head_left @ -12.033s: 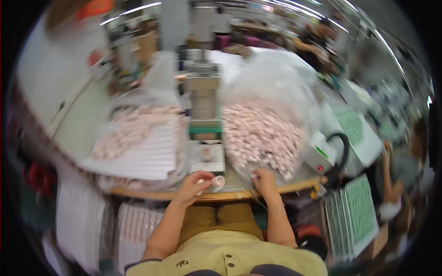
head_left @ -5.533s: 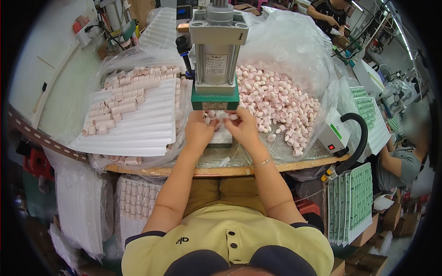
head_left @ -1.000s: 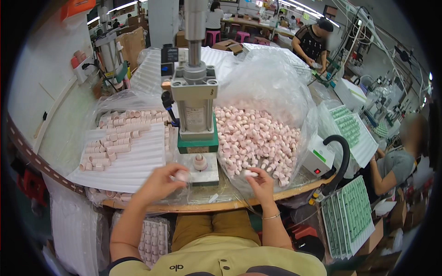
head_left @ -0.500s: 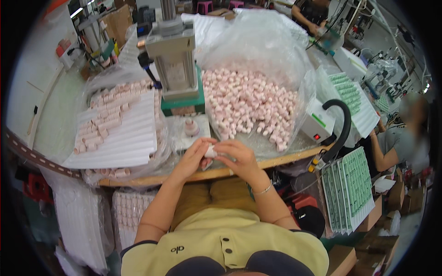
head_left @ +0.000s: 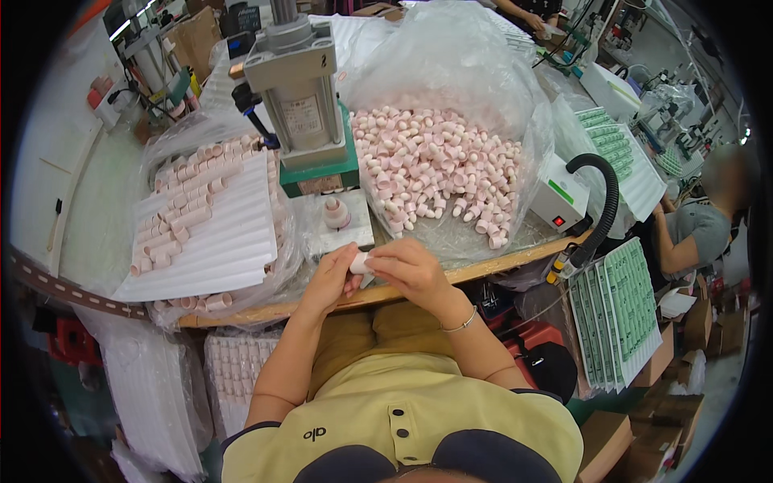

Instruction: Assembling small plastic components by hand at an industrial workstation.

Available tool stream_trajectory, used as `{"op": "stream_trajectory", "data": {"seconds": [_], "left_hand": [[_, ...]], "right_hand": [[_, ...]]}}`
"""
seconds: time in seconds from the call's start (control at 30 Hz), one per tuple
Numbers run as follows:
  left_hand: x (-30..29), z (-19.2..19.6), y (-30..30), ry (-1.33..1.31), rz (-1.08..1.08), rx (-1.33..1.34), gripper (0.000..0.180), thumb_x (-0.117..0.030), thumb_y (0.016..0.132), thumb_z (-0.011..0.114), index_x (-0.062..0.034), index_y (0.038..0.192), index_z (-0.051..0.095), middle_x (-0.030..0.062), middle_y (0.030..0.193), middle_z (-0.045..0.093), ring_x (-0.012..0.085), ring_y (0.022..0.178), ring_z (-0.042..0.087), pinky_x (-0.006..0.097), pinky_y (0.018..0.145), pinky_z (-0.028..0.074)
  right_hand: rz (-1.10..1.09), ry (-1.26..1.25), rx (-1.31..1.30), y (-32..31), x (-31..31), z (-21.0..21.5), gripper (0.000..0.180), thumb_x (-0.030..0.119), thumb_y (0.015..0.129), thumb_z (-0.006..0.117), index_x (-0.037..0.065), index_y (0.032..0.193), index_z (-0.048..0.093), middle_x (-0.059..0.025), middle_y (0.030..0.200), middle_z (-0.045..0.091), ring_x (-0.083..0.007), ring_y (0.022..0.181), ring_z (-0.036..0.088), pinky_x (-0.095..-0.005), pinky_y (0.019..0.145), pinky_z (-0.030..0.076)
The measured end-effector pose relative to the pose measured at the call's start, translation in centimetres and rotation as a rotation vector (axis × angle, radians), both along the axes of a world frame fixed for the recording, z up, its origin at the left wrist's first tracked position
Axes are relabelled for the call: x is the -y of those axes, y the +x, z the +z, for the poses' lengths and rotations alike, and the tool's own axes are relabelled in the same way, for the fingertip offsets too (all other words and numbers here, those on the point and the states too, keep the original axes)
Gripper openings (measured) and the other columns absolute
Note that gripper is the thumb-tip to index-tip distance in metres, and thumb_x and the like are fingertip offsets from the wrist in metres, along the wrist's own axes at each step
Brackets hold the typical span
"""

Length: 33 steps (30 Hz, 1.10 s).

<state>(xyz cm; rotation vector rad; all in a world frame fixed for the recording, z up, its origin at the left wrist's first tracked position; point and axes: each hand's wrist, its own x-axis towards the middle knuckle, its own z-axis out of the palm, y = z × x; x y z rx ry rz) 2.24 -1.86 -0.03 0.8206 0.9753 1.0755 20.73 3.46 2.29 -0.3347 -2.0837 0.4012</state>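
Observation:
Over the table's front edge, my left hand (head_left: pixel 325 280) is closed around a small pale cylindrical piece (head_left: pixel 360 263), its open-looking end turned toward the right. From the other side, the fingers of my right hand (head_left: pixel 411 272) are pinched together at that piece; whether they hold a separate small part is hidden. Just beyond my hands, a pale pink stepped fitting (head_left: pixel 336 215) stands upright on the metal base plate (head_left: pixel 356 211) of a bench press (head_left: pixel 302 113).
Behind right, a clear plastic bag (head_left: pixel 451 60) holds a heap of small pink-and-white caps (head_left: pixel 439 161). Pink tubes (head_left: pixel 181 217) lie on a white foam sheet (head_left: pixel 217 249) at left. A white box with a black hose (head_left: pixel 608 189) stands at right. A co-worker (head_left: pixel 692 225) sits beyond.
My right fingers have drawn in and now pinch at the piece, where they were more spread before. The whole view has shifted slightly; my left hand keeps its hold.

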Motion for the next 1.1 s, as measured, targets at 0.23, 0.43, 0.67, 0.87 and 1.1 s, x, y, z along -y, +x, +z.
{"op": "stream_trajectory", "data": {"seconds": [0.23,0.43,0.67,0.87,1.1], "left_hand": [[0.4,0.5,1.5,0.117,0.044,-0.019,0.039,-0.038,0.098,0.038,-0.0029,0.099,0.055,0.002,0.075,0.057,0.0055,0.057,0.049,0.019,0.048,0.041],[0.7,0.1,1.5,0.053,-0.022,-0.022,0.042,-0.039,0.099,0.038,-0.0017,0.103,0.056,0.0029,0.075,0.06,0.0054,0.06,0.052,0.018,0.054,0.044],[-4.0,2.4,0.5,0.826,0.979,-1.407,0.023,-0.022,0.089,0.058,0.0004,0.092,0.061,0.0142,0.069,0.059,0.0269,0.06,0.057,0.039,0.056,0.043],[-8.3,-1.4,-1.5,0.457,0.773,-0.84,0.022,-0.019,0.091,0.055,0.0016,0.088,0.062,0.0153,0.078,0.064,0.0242,0.068,0.06,0.031,0.064,0.045],[-7.6,-1.2,-3.5,0.266,1.004,0.411,0.03,-0.024,0.099,0.041,-0.0003,0.11,0.057,0.0113,0.087,0.063,0.019,0.08,0.061,0.032,0.078,0.051]], "right_hand": [[-0.001,-0.199,-0.07,0.8,0.1,-1.0,0.025,0.007,0.07,0.073,0.005,0.094,0.066,-0.0077,0.087,0.064,-0.0246,0.075,0.06,-0.0334,0.066,0.049],[0.027,-0.105,-0.015,1.1,-0.2,0.0,0.026,0.007,0.07,0.073,0.006,0.095,0.067,-0.0077,0.087,0.065,-0.0242,0.077,0.062,-0.0329,0.065,0.05],[-0.086,-0.347,-0.041,0.2,-2.7,-0.1,0.025,0.011,0.071,0.072,0.006,0.095,0.066,-0.0091,0.082,0.064,-0.025,0.073,0.06,-0.0327,0.065,0.049],[-0.182,-0.295,0.058,-6.2,-7.7,-1.2,0.025,0.015,0.071,0.07,0.004,0.094,0.066,-0.0092,0.078,0.063,-0.0228,0.07,0.059,-0.0311,0.063,0.047],[-0.198,-0.414,0.276,-10.2,-8.2,-2.1,0.026,0.021,0.065,0.072,0.006,0.084,0.064,-0.0141,0.085,0.062,-0.0332,0.087,0.057,-0.0396,0.077,0.046]]}}
